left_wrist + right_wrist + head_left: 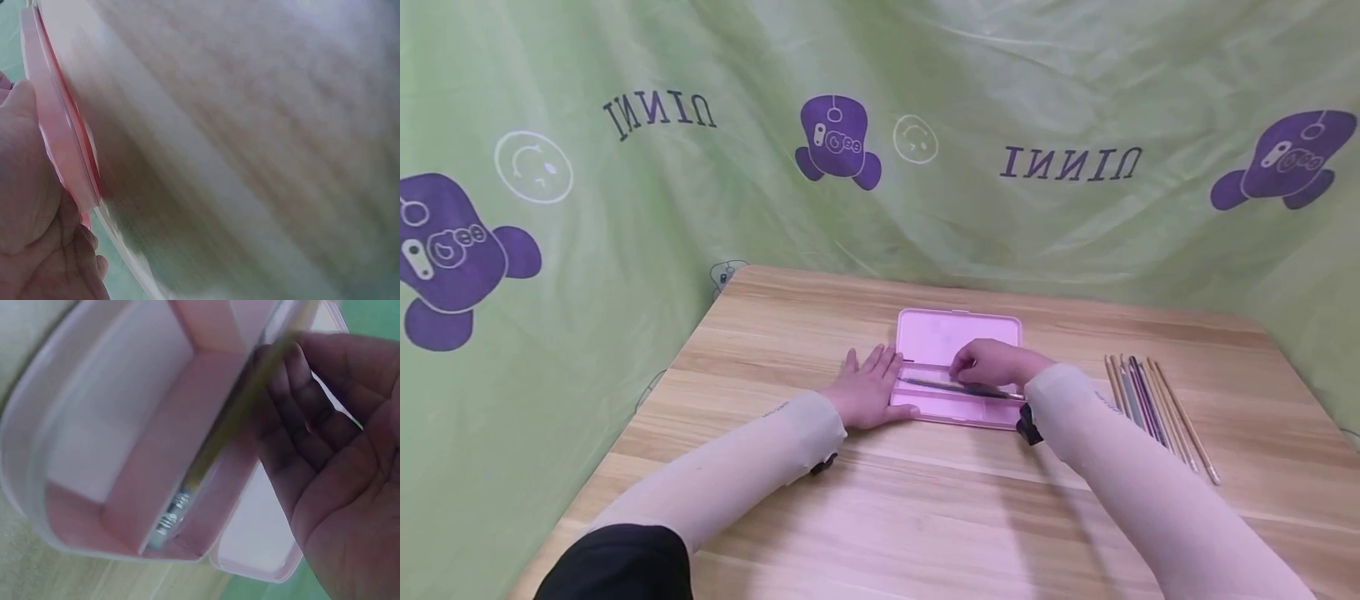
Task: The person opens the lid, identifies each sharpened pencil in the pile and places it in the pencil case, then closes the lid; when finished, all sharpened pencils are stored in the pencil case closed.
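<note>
A pink pencil case point(946, 414) lies open on the table, its lid point(951, 333) folded back away from me. My left hand point(867, 392) rests at the case's left end, fingers spread, thumb along the front rim. Over the case, my right hand point(992, 364) pinches a pencil point(219, 434) between thumb and fingertips. In the right wrist view that pencil is yellowish, and its metal-banded eraser end point(169, 522) sits down inside the back compartment. A divider point(169, 419) separates this compartment from the front one. From the head view, a long dark pencil shape point(936, 384) spans the case.
Several pencils point(1150, 408) lie side by side on the wooden table point(925, 517), right of the case, close to my right forearm. A green printed curtain point(955, 225) hangs behind the table's far edge and along its left side.
</note>
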{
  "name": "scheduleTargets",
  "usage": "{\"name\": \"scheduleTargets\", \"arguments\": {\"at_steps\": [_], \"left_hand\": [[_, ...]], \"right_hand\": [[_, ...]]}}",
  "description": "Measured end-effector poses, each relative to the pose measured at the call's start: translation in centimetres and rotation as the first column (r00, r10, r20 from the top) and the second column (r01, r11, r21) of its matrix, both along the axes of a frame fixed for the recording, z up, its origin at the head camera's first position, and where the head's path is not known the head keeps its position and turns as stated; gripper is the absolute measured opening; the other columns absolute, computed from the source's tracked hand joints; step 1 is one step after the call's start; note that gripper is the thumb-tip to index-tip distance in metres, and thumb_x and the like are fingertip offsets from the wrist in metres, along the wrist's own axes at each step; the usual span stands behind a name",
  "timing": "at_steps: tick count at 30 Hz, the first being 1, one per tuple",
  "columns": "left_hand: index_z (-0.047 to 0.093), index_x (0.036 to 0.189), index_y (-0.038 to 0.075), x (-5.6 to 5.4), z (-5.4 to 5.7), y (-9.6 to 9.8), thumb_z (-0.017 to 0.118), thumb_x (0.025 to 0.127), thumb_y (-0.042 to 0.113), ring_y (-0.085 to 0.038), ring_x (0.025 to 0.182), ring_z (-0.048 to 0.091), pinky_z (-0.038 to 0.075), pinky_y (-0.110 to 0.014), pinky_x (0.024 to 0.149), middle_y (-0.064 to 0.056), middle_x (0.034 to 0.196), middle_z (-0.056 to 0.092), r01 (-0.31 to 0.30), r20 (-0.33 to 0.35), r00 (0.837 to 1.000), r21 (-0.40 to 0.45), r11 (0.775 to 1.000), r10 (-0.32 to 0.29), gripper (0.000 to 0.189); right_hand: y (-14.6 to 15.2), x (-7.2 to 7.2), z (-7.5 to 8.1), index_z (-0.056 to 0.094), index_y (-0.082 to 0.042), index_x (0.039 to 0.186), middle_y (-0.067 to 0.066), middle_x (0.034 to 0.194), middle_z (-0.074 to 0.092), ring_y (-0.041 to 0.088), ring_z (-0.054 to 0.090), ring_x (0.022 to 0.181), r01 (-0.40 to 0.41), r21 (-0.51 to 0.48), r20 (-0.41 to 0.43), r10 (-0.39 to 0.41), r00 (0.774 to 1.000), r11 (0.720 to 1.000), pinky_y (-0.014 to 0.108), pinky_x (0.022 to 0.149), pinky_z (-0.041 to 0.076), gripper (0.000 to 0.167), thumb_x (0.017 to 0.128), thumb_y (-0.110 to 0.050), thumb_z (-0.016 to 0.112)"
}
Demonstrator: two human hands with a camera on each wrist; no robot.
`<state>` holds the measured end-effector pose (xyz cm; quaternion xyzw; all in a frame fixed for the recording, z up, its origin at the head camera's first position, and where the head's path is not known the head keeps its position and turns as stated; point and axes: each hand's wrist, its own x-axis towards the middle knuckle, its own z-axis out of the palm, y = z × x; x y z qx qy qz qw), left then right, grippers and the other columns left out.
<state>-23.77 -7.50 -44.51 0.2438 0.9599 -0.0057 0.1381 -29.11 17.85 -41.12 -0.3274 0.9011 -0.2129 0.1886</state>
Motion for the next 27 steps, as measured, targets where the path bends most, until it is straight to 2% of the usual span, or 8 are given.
{"name": "scheduleTargets", "arguments": {"at_steps": [4,8,15,19,22,27], "left_hand": [[0.006,0.166,0.005,-0.3,-0.3,0.0,0.035,0.097,0.079,-0.03,0.157,-0.006,-0.003,-0.061,0.122,-0.013,0.172,-0.005,0.001,0.002,1.0,0.0,1.0,-0.001,0.105],[0.005,0.166,0.005,-0.3,-0.3,0.0,0.034,0.097,0.08,-0.03,0.157,-0.006,-0.002,-0.062,0.122,-0.013,0.171,-0.005,0.01,0.008,1.0,-0.002,1.0,-0.01,0.106],[0.005,0.166,0.005,-0.4,-0.4,-0.1,0.036,0.097,0.078,-0.03,0.157,-0.006,-0.003,-0.063,0.121,-0.013,0.172,-0.004,0.001,0.012,1.0,0.009,1.0,-0.001,0.105],[0.003,0.166,0.006,-0.2,-0.4,-0.1,0.033,0.097,0.08,-0.03,0.157,-0.007,-0.004,-0.062,0.121,-0.012,0.171,-0.007,0.005,0.002,1.0,-0.004,1.0,-0.005,0.106],[0.003,0.166,0.006,-0.1,-0.3,0.0,0.033,0.097,0.079,-0.029,0.157,-0.007,-0.004,-0.062,0.122,-0.012,0.172,-0.007,0.015,-0.001,1.0,-0.001,1.0,-0.015,0.105],[0.005,0.166,0.005,0.0,0.0,0.0,0.036,0.098,0.077,-0.031,0.157,-0.006,-0.003,-0.062,0.122,-0.013,0.172,-0.005,0.015,0.002,1.0,0.017,1.0,-0.015,0.104]], "right_hand": [[-0.3,0.3,-0.1,0.077,-0.003,0.099,0.003,0.093,0.073,0.017,0.06,0.086,0.044,0.011,-0.028,-0.043,0.999,0.999,0.041,0.091,0.051,0.013,0.095,-0.003,0.064],[0.0,0.6,0.0,0.076,-0.002,0.101,0.002,0.093,0.073,0.018,0.061,0.088,0.077,0.01,-0.019,-0.077,0.997,0.997,0.041,0.092,0.05,0.014,0.095,-0.004,0.064],[2.9,0.8,0.2,0.072,0.005,0.11,0.008,0.098,0.073,0.019,0.062,0.09,0.179,-0.108,0.044,-0.175,0.984,0.978,0.038,0.089,0.05,0.019,0.097,-0.004,0.061],[5.4,1.3,0.6,0.066,0.012,0.118,0.016,0.107,0.072,0.024,0.066,0.099,0.286,-0.186,0.151,-0.26,0.954,0.94,0.041,0.092,0.055,0.026,0.1,-0.006,0.06],[7.4,1.7,1.0,0.06,0.016,0.125,0.024,0.114,0.069,0.032,0.067,0.104,0.369,-0.239,0.249,-0.31,0.917,0.898,0.045,0.094,0.057,0.032,0.102,-0.006,0.058],[10.4,2.2,1.1,0.05,0.021,0.133,0.035,0.127,0.06,0.04,0.064,0.115,0.458,-0.277,0.306,-0.374,0.876,0.845,0.048,0.099,0.055,0.039,0.106,-0.006,0.053]]}}
